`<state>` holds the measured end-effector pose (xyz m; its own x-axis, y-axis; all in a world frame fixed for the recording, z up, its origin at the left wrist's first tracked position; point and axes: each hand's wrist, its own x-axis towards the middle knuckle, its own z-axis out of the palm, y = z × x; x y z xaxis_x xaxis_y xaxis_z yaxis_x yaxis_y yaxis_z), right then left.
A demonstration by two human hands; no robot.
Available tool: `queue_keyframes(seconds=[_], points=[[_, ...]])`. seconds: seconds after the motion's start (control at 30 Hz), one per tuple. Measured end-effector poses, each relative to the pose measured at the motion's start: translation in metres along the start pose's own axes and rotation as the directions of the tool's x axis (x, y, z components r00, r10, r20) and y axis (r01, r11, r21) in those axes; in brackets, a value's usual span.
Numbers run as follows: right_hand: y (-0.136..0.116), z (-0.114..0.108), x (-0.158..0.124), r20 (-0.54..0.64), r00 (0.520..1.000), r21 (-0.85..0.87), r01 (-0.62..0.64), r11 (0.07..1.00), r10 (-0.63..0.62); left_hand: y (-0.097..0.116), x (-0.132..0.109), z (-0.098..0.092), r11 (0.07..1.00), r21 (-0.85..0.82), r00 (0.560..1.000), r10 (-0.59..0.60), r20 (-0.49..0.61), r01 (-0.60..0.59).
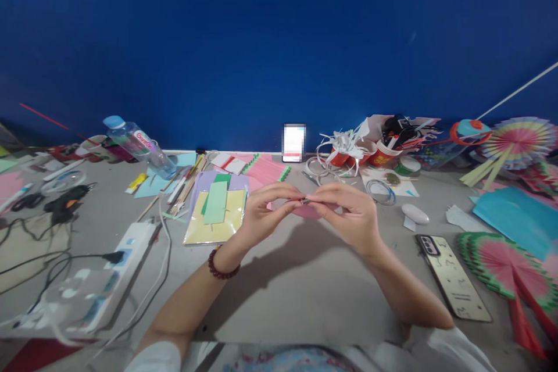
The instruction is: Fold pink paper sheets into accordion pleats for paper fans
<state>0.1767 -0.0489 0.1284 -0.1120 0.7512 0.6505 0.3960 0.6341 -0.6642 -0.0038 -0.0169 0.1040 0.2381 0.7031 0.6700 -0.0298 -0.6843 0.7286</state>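
A small dark piece (304,201), too small to name, sits between the fingertips of both hands above the grey table. My left hand (268,212) pinches it from the left, and a dark red bead bracelet (223,264) circles that wrist. From the right, my right hand (349,212) closes its thumb and fingers at the same spot. A pink rounded piece (308,210) shows just beneath the fingertips, partly hidden by them. Left of my left hand lie a light green strip (216,202) and a yellow sheet (233,226) in a clear sleeve.
A phone (293,143) stands against the blue wall; another phone (453,277) lies at right. Paper cups (383,154) and a pink-green paper fan (508,261) are also right. A power strip (120,273), cables and a tilted bottle (143,145) are left.
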Motion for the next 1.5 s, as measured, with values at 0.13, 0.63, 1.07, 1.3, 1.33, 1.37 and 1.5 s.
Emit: queue_keyframes(seconds=[0.13,0.63,1.07,1.3,1.33,1.37,1.5], points=[[0.005,0.0,-0.002,0.004,0.999,0.014,-0.038,0.999,0.038,0.0,-0.001,0.001,1.0,0.027,1.0,-0.002,-0.018,0.002],[0.004,0.004,-0.003,-0.019,0.997,0.004,-0.074,0.997,0.074,-0.002,-0.005,0.003,0.994,0.108,0.997,0.035,-0.065,-0.028],[0.012,0.013,-0.007,-0.048,0.992,0.039,-0.116,0.993,0.117,0.004,-0.007,0.007,0.986,0.162,0.995,0.05,-0.085,-0.036],[0.011,0.012,-0.003,-0.104,0.983,0.105,-0.138,0.985,0.149,-0.003,-0.002,0.004,0.99,0.137,1.0,-0.021,-0.003,0.022],[0.012,0.012,-0.003,-0.094,0.984,0.121,-0.137,0.983,0.149,-0.004,-0.001,0.004,0.992,0.126,1.0,-0.024,0.009,0.023],[0.012,0.012,-0.003,-0.081,0.985,0.14,-0.138,0.981,0.15,-0.005,0.0,0.003,0.993,0.117,0.999,-0.028,0.017,0.025],[0.014,0.011,-0.002,-0.029,0.985,0.193,-0.16,0.968,0.169,-0.003,0.003,0.001,0.993,0.097,0.997,-0.069,0.039,0.065]])
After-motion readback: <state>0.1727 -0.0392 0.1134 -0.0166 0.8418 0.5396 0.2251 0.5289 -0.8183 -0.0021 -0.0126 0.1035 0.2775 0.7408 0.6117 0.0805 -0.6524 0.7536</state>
